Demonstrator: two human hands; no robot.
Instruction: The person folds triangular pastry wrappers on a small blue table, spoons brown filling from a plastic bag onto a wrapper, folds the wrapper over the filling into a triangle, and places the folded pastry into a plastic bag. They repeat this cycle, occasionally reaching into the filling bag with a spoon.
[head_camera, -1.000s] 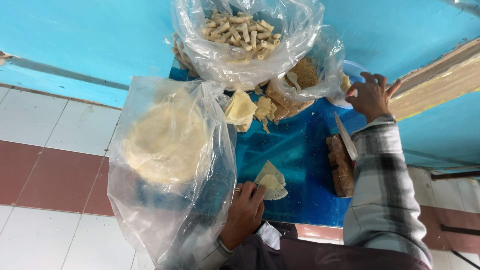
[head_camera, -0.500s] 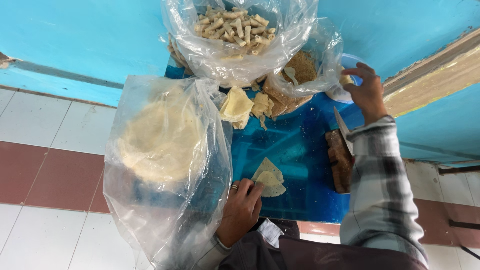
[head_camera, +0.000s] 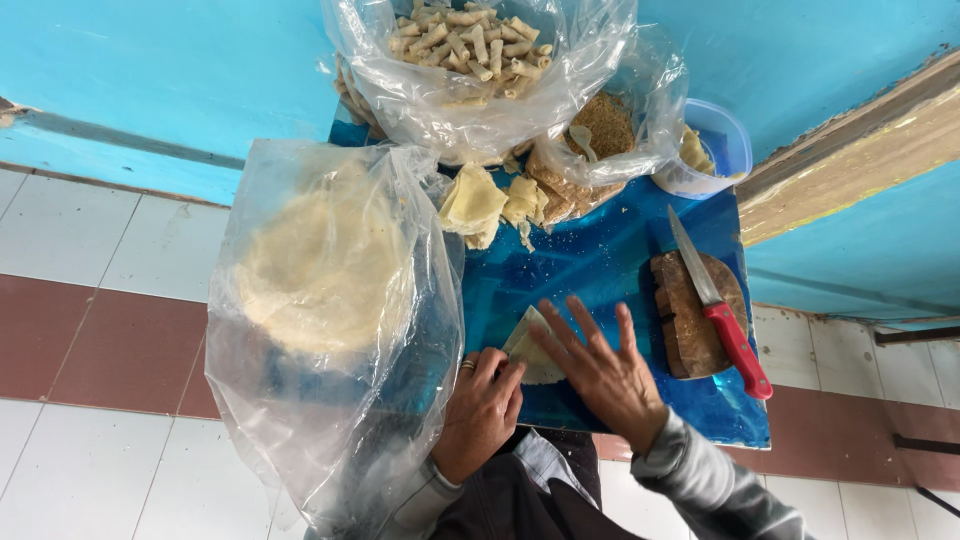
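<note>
Both hands now meet low in the centre of the frame on one small pale wrapper piece (head_camera: 532, 350), which lies on the blue tabletop (head_camera: 600, 270). The left hand (head_camera: 482, 410) has its fingers bent, and the fingertips pinch the near edge of the piece. The right hand (head_camera: 600, 365) lies open with spread fingers and presses flat on the piece from the right side; it grasps nothing.

Half a second ago the right hand was far up at the upper right, at the white plastic tub (head_camera: 715, 150). It has left the tub and come down to the piece. The left hand has stayed at almost the same place, and the piece also has not travelled.

At the left of the frame a clear plastic bag (head_camera: 330, 300) holds a stack of round pale sheets. At the top, a second clear bag (head_camera: 470, 50) holds many rolled sticks, and beside it a smaller bag (head_camera: 605, 125) holds brown crumbs. Some folded pale pieces (head_camera: 485, 205) lie just below these bags. At the right, a knife with a red handle (head_camera: 720, 310) rests on a brown wooden block (head_camera: 690, 325), well apart from the hands.
</note>
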